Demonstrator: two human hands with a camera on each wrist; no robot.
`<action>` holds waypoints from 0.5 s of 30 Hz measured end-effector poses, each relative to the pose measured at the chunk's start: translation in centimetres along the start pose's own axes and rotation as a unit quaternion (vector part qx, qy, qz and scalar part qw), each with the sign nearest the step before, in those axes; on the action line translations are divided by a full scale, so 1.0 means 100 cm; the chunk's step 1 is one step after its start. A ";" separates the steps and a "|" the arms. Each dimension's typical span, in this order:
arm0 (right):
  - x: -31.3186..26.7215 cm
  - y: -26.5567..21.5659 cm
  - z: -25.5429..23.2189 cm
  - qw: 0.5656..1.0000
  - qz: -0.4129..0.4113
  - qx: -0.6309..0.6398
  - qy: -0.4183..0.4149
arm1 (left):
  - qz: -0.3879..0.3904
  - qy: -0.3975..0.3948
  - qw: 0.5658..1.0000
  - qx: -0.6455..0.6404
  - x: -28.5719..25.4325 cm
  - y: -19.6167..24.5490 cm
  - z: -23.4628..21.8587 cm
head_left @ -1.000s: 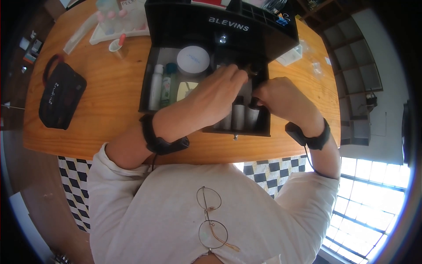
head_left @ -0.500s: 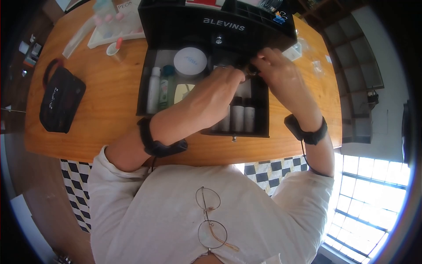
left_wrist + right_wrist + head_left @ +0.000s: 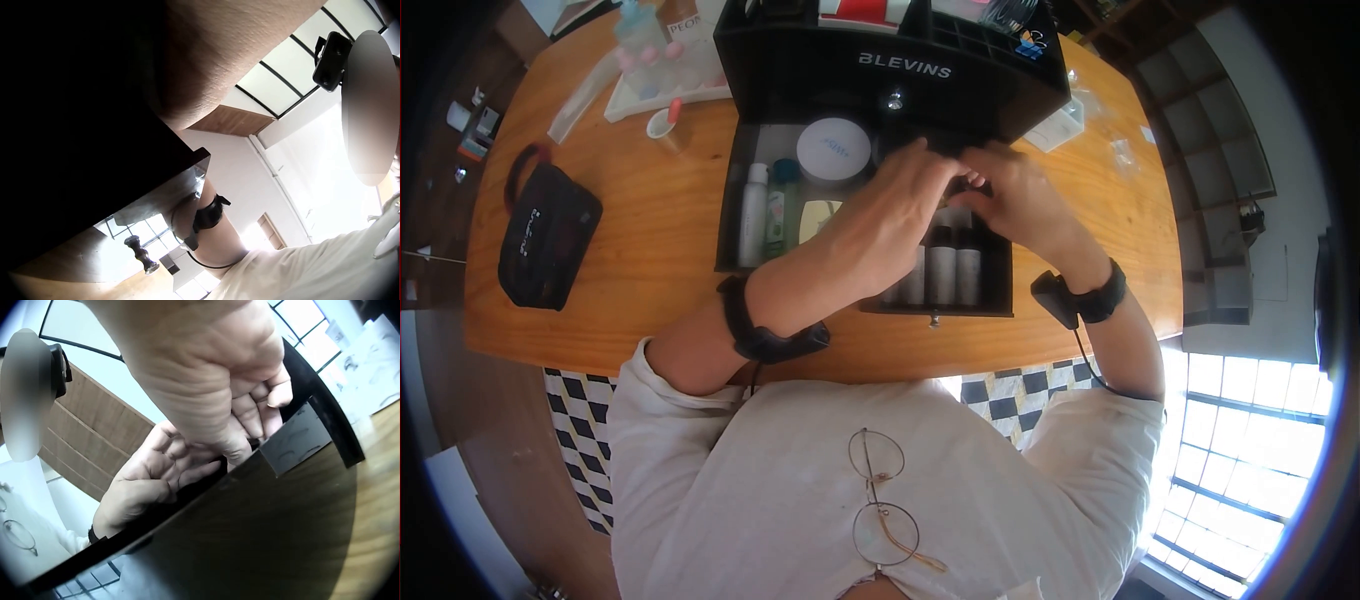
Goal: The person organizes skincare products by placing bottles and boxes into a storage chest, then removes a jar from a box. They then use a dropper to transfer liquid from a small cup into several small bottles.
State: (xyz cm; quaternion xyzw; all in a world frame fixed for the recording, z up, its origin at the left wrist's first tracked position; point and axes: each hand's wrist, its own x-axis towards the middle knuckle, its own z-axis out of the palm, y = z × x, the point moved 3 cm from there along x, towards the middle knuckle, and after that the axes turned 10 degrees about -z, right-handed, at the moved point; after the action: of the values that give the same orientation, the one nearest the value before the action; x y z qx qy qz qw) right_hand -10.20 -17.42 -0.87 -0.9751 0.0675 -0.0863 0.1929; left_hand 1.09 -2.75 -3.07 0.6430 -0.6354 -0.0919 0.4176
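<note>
Over the right half of an open black drawer [image 3: 997,300], both hands meet. My left hand [image 3: 895,205] reaches across from the left, its fingers bent in the right wrist view. My right hand [image 3: 1020,195] comes from the right, with curled fingers and its thumb close to the left fingertips [image 3: 212,469]. I cannot tell what lies between the fingers. Just below the hands stand several grey-white bottles [image 3: 941,275], some dark-topped. Left in the drawer are a white bottle [image 3: 753,215], a green bottle [image 3: 776,215], a round white container [image 3: 833,150] and a pale yellow square item [image 3: 818,215].
Behind the drawer rises the black organizer [image 3: 800,75] marked BLEVINS. A black pouch [image 3: 550,235] lies at the left of the wooden table [image 3: 655,210]. Farther back are a small cup [image 3: 662,124] and a white tray [image 3: 625,107] of pink-topped items. Clear plastic pieces [image 3: 1122,155] lie at right.
My right hand has left the front right bottle, moved up toward the drawer's back, then come down and left against my left hand. My left hand has stayed nearly in place.
</note>
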 end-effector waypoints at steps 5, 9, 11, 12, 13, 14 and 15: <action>-0.003 0.000 0.014 0.986 -0.035 -0.135 -0.090 | 0.023 -0.069 0.994 0.082 0.000 -0.003 0.002; -0.006 -0.001 0.021 0.981 -0.078 -0.136 -0.111 | 0.029 -0.105 0.987 0.120 0.000 -0.002 0.003; -0.007 0.000 0.016 0.988 -0.102 -0.088 -0.081 | 0.010 -0.091 0.989 0.115 -0.003 -0.006 0.008; -0.008 -0.001 0.008 0.992 -0.111 -0.043 -0.050 | 0.001 -0.083 0.990 0.113 -0.004 -0.008 0.009; -0.009 -0.002 -0.002 0.993 -0.120 0.002 -0.020 | 0.010 -0.088 0.990 0.112 -0.004 -0.010 0.010; -0.011 -0.001 -0.013 0.995 -0.096 0.028 0.009 | 0.019 -0.093 0.989 0.111 -0.004 -0.010 0.011; -0.015 -0.001 -0.025 0.995 -0.071 0.056 0.037 | 0.027 -0.098 0.989 0.111 -0.004 -0.011 0.011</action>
State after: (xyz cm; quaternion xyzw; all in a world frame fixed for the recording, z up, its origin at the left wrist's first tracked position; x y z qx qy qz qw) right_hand -12.14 -17.94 1.22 -0.9613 0.0002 -0.1393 0.2376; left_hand 1.10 -3.01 -4.61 0.6558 -0.6965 -0.0724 0.2820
